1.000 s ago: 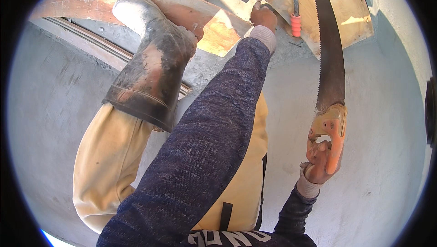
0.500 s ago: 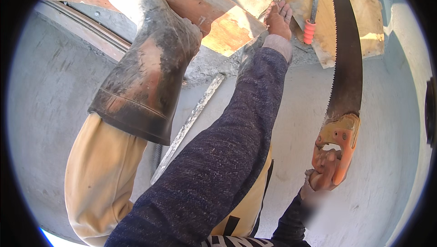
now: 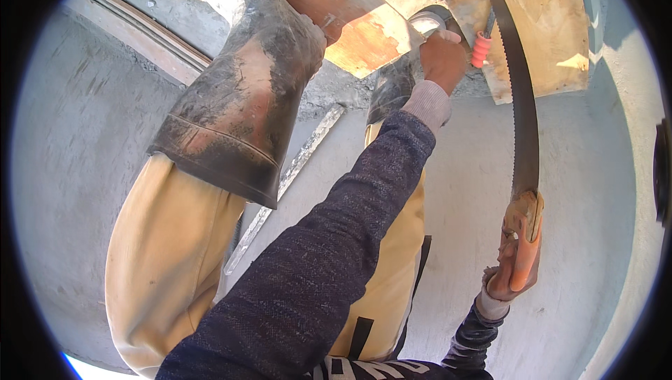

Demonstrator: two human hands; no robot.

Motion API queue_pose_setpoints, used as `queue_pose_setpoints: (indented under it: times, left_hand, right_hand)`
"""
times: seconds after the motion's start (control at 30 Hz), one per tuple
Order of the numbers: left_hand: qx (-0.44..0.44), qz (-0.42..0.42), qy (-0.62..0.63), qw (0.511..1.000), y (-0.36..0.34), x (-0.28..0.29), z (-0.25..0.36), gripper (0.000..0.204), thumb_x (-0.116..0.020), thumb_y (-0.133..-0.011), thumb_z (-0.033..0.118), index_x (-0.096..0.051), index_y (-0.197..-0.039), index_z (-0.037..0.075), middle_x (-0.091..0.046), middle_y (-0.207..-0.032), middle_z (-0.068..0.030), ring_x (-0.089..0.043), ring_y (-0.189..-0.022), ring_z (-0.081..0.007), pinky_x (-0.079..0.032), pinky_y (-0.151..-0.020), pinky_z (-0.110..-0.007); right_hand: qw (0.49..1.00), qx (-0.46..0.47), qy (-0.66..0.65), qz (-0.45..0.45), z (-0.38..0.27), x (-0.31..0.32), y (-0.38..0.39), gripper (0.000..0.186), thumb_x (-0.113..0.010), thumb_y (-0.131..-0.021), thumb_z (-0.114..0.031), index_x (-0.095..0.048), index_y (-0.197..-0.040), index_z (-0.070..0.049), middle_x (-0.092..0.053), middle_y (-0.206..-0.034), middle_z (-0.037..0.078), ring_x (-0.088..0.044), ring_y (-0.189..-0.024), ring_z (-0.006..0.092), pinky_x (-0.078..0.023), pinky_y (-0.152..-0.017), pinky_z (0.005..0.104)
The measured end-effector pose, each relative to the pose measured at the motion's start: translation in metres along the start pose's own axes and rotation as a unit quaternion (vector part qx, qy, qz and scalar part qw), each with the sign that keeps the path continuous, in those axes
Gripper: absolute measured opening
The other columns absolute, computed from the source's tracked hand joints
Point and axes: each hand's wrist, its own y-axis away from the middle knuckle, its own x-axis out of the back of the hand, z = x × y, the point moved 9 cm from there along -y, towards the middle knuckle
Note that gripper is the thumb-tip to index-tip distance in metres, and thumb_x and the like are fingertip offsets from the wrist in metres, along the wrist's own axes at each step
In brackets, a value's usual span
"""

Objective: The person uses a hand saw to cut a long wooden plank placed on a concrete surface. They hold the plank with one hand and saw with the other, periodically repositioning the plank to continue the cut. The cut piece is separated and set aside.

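My right hand (image 3: pixel 505 280) is wrapped round the orange handle of a handsaw (image 3: pixel 526 121). The long dark blade stands up and away from me, toothed edge on its left, seen partly edge-on. My left hand (image 3: pixel 444 64) is closed in a fist at the far middle, by the end of a board; what it holds, if anything, is hidden. Just beyond its knuckles shows a round, whitish, shiny object (image 3: pixel 425 23), kind unclear. To the right of that hand lies a tool with a ribbed pink-red handle (image 3: pixel 481 51), its metal shank partly behind the saw blade.
A reddish-brown board (image 3: pixel 364 33) and a pale plywood piece (image 3: pixel 553 37) lie at the far side. My muddy black rubber boot (image 3: pixel 238 93) rests against the boards at left. A plaster-spattered metal bar (image 3: pixel 287 184) leans against the grey wall (image 3: pixel 455 191).
My left hand has gone from extended fingers to a fist, nearer me. The round whitish object has come into sight beside it. The saw's blade has tipped left and turned more edge-on.
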Motion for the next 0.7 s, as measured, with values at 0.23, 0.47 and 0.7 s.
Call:
queue_pose_setpoints:
  times: [0.23, 0.47, 0.7]
  left_hand:
    - [-0.266, 0.018, -0.139, 0.954, 0.036, 0.088, 0.166, 0.016, -0.054, -0.09, 0.005, -0.067, -0.089, -0.003, -0.072, -0.081, -0.0155, -0.072, -0.077, -0.0242, -0.056, -0.072, -0.038]
    - [-0.315, 0.107, -0.419, 0.845, -0.156, 0.079, 0.17, 0.03, -0.052, -0.098, 0.022, -0.067, -0.115, 0.002, -0.069, -0.111, -0.0239, -0.065, -0.108, -0.0396, -0.049, -0.097, -0.048]
    - [-0.263, 0.061, -0.37, 0.889, -0.205, 0.051, 0.12, 0.032, -0.049, -0.099, 0.026, -0.068, -0.117, 0.006, -0.07, -0.112, -0.0227, -0.065, -0.111, -0.0384, -0.05, -0.097, -0.048]
  right_hand:
    - [0.971, 0.084, 0.209, -0.083, -0.028, 0.012, -0.007, 0.043, -0.053, -0.087, 0.002, -0.062, -0.13, 0.002, -0.07, -0.123, 0.017, -0.073, -0.102, 0.0278, -0.057, -0.084, 0.032]
    - [0.953, 0.143, 0.243, -0.107, -0.046, -0.004, -0.016, 0.046, -0.055, -0.084, 0.008, -0.062, -0.129, 0.002, -0.071, -0.121, 0.015, -0.074, -0.097, 0.0263, -0.057, -0.082, 0.03]
    - [0.953, 0.118, 0.262, -0.095, -0.054, -0.011, -0.03, 0.041, -0.056, -0.091, 0.002, -0.058, -0.132, 0.005, -0.07, -0.121, 0.018, -0.072, -0.105, 0.0293, -0.057, -0.088, 0.0338]
